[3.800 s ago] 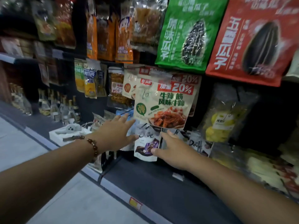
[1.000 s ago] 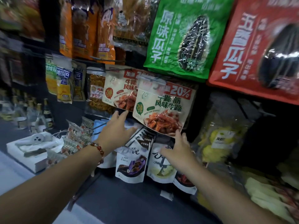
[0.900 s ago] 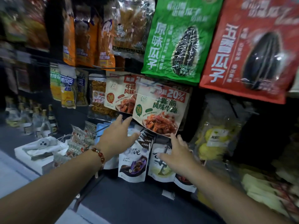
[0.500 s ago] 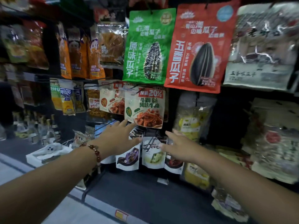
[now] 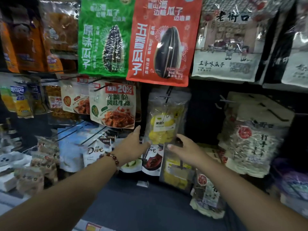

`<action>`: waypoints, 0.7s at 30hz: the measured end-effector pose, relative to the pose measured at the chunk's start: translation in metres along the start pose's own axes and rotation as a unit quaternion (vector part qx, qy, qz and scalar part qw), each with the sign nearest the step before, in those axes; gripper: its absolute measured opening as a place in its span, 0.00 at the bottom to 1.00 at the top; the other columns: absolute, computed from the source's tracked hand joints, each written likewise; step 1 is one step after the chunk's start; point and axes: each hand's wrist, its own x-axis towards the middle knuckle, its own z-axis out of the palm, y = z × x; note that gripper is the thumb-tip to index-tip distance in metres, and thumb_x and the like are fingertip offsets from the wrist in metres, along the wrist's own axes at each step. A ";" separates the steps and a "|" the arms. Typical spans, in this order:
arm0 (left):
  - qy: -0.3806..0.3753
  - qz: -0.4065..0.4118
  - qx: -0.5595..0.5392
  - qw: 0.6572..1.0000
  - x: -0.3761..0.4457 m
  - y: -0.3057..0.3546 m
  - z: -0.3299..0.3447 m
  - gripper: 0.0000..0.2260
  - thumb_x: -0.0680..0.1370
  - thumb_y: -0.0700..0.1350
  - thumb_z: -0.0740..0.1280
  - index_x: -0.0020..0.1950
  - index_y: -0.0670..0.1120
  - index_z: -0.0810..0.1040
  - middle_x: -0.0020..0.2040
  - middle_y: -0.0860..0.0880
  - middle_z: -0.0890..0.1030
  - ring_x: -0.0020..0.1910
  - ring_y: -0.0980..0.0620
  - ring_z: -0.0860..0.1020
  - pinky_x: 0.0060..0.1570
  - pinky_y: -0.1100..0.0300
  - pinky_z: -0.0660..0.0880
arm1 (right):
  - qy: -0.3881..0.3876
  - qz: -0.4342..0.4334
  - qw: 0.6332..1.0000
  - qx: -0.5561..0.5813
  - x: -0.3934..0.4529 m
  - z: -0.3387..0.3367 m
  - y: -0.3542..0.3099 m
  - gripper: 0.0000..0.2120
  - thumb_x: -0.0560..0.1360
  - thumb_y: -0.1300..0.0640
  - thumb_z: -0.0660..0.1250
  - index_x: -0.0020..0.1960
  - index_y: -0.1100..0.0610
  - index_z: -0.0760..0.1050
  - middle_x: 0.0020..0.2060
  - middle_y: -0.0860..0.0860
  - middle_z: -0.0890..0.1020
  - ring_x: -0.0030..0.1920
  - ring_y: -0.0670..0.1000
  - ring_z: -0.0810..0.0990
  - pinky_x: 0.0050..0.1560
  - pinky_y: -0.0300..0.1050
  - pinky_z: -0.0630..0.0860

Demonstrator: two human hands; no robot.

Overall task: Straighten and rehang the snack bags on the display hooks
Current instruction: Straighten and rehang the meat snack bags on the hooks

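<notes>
Green bag (image 5: pixel 104 37), red bag (image 5: pixel 162 42), seemingly yellow-filled clear bag (image 5: pixel 164 120).

Two bare forearms without sleeves, entering from the lower corners of the frame, a bracelet (image 5: pixel 113 158) of round reddish-brown beads on the left wrist, no rings visible

Both my arms are stretched forward, forearms angling in toward each other. My left hand (image 5: pixel 133 145) is open, fingers together and straight, thumb pointing up, a bead bracelet (image 5: pixel 113 160) on the wrist. My right hand (image 5: pixel 186 148) is palm-down, fingers loosely bent inward, just beside the left.
</notes>
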 end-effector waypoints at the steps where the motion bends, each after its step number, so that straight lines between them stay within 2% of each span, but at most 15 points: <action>1: -0.004 -0.009 -0.050 0.999 0.012 -0.001 0.008 0.38 0.80 0.60 0.61 0.80 0.50 0.41 0.78 0.42 0.60 0.68 0.40 0.71 0.50 0.54 0.75 | 0.016 0.018 0.999 0.037 0.013 0.002 0.005 0.36 0.77 0.41 0.65 0.79 0.51 0.55 0.76 0.49 0.62 0.74 0.53 0.64 0.67 0.47 0.66; 2: -0.004 -0.010 -0.092 0.996 0.023 -0.002 0.014 0.38 0.80 0.60 0.60 0.80 0.50 0.40 0.79 0.44 0.58 0.71 0.41 0.68 0.54 0.55 0.74 | 0.032 0.042 0.996 0.077 0.027 0.003 0.008 0.35 0.76 0.42 0.66 0.78 0.52 0.57 0.75 0.50 0.65 0.71 0.54 0.68 0.65 0.46 0.67; 4: 0.012 -0.002 -0.156 0.988 0.047 -0.002 0.024 0.35 0.82 0.59 0.57 0.80 0.48 0.41 0.80 0.48 0.54 0.76 0.46 0.60 0.67 0.54 0.66 | 0.061 0.085 0.979 0.172 0.057 0.005 0.018 0.30 0.75 0.43 0.68 0.72 0.54 0.66 0.68 0.50 0.73 0.63 0.53 0.75 0.62 0.47 0.71; 6: 0.026 0.000 -0.212 0.977 0.072 -0.001 0.032 0.30 0.83 0.57 0.53 0.80 0.48 0.46 0.78 0.51 0.58 0.76 0.49 0.60 0.69 0.58 0.61 | 0.078 0.113 0.962 0.234 0.085 0.007 0.026 0.24 0.74 0.43 0.70 0.65 0.53 0.70 0.59 0.46 0.77 0.55 0.50 0.76 0.54 0.45 0.71; 7: 0.025 -0.003 -0.237 0.971 0.083 -0.001 0.035 0.29 0.83 0.58 0.52 0.80 0.49 0.47 0.77 0.51 0.60 0.75 0.50 0.61 0.69 0.57 0.61 | 0.080 0.117 0.957 0.253 0.096 0.008 0.029 0.24 0.73 0.42 0.70 0.63 0.52 0.70 0.58 0.46 0.77 0.55 0.50 0.76 0.54 0.45 0.71; 8: 0.025 -0.013 -0.261 0.965 0.095 -0.003 0.039 0.29 0.83 0.60 0.51 0.80 0.50 0.47 0.77 0.52 0.61 0.74 0.49 0.63 0.71 0.53 0.62 | 0.079 0.114 0.954 0.267 0.108 0.011 0.032 0.29 0.71 0.39 0.71 0.65 0.53 0.70 0.59 0.47 0.77 0.57 0.51 0.76 0.56 0.45 0.71; 10: 0.033 -0.045 -0.311 0.949 0.113 -0.008 0.044 0.30 0.81 0.63 0.50 0.80 0.52 0.49 0.77 0.50 0.63 0.72 0.47 0.66 0.71 0.47 0.65 | 0.075 0.107 0.944 0.304 0.125 0.018 0.039 0.43 0.62 0.32 0.73 0.70 0.52 0.69 0.63 0.48 0.77 0.62 0.52 0.76 0.64 0.49 0.71; 12: 0.054 -0.066 -0.338 0.937 0.129 -0.012 0.048 0.29 0.82 0.62 0.50 0.80 0.52 0.50 0.77 0.50 0.63 0.73 0.47 0.65 0.71 0.50 0.63 | 0.076 0.101 0.932 0.339 0.136 0.025 0.043 0.49 0.58 0.29 0.72 0.72 0.51 0.66 0.65 0.47 0.76 0.63 0.51 0.75 0.68 0.51 0.69; 15: 0.069 -0.088 -0.337 0.935 0.144 -0.012 0.052 0.29 0.82 0.62 0.48 0.80 0.50 0.49 0.78 0.49 0.59 0.76 0.46 0.60 0.71 0.52 0.60 | 0.085 0.084 0.941 0.317 0.138 0.032 0.041 0.39 0.67 0.29 0.68 0.70 0.51 0.69 0.63 0.45 0.75 0.60 0.49 0.74 0.61 0.46 0.71; 17: 0.081 -0.095 -0.337 0.933 0.149 -0.007 0.054 0.28 0.83 0.61 0.47 0.80 0.49 0.52 0.78 0.47 0.61 0.75 0.45 0.63 0.70 0.51 0.62 | 0.115 0.070 0.944 0.301 0.136 0.033 0.045 0.33 0.71 0.31 0.65 0.68 0.51 0.72 0.59 0.45 0.77 0.56 0.47 0.76 0.54 0.44 0.71; 19: 0.087 -0.102 -0.344 0.929 0.152 -0.002 0.057 0.26 0.83 0.60 0.47 0.79 0.48 0.57 0.75 0.46 0.65 0.73 0.45 0.66 0.67 0.51 0.66 | 0.139 0.058 0.942 0.299 0.131 0.032 0.049 0.34 0.71 0.31 0.65 0.67 0.53 0.74 0.57 0.45 0.79 0.54 0.46 0.77 0.51 0.44 0.71; 21: 0.078 -0.105 -0.356 0.925 0.153 0.002 0.061 0.25 0.84 0.59 0.47 0.78 0.47 0.59 0.72 0.47 0.68 0.69 0.46 0.69 0.60 0.56 0.67 | 0.160 0.058 0.941 0.294 0.128 0.029 0.053 0.35 0.70 0.30 0.65 0.67 0.53 0.73 0.57 0.45 0.79 0.56 0.47 0.76 0.50 0.44 0.70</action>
